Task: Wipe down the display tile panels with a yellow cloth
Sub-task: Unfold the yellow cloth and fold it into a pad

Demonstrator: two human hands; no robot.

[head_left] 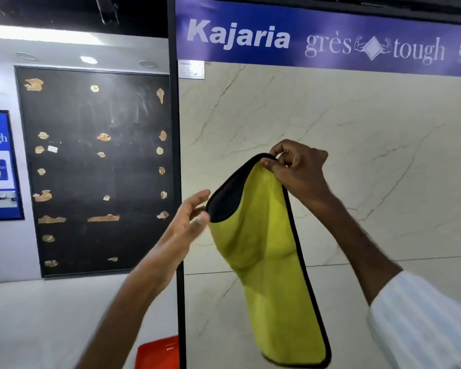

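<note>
Yellow cloth (pixel 264 249) hangs pinched by right hand (pixel 298 173) before tile panel (pixel 357 115).

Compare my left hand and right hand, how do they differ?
The right hand pinches the top edge of the yellow cloth with curled fingers; the left hand is open, fingers straight, beside its black edge. The right hand sits higher than the left hand. The right arm wears a striped sleeve; the left forearm is bare. Both hands are raised before the marble tile panel.
</note>
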